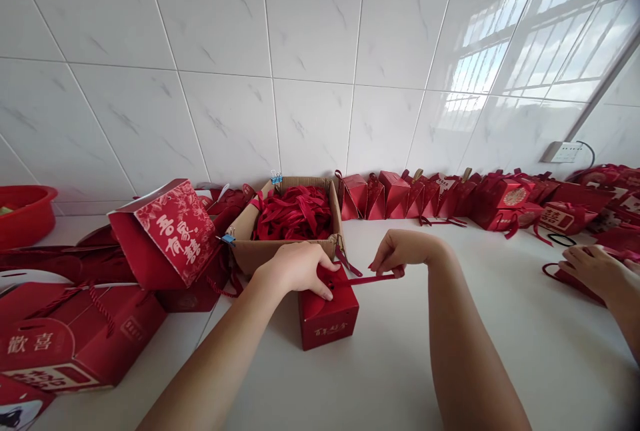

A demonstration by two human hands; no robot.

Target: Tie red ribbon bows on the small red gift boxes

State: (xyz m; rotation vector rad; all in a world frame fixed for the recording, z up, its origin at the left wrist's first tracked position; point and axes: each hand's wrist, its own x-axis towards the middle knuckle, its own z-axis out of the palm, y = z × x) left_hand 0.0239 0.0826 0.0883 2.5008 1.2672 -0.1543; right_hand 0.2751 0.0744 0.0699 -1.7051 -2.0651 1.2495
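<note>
A small red gift box (pixel 329 324) with pale lettering on its front stands on the white table before me. My left hand (pixel 304 270) lies over its top and grips it, thumb on the near side and fingers curled toward the back. From the box top a red ribbon (pixel 373 279) runs out to the right, pulled straight. Its far end is pinched in my right hand (pixel 403 252), which hovers a little above the table. Where the ribbon enters the box is partly covered by my left hand.
Behind the box, an open cardboard box (pixel 257 254) holds a heap of red ribbons (pixel 295 212). Larger red boxes (pixel 175 234) crowd the left beside a red basin (pixel 30 214). Several red boxes (pixel 395 194) line the tiled wall. At right, another person's hand (pixel 595 268) touches a red item.
</note>
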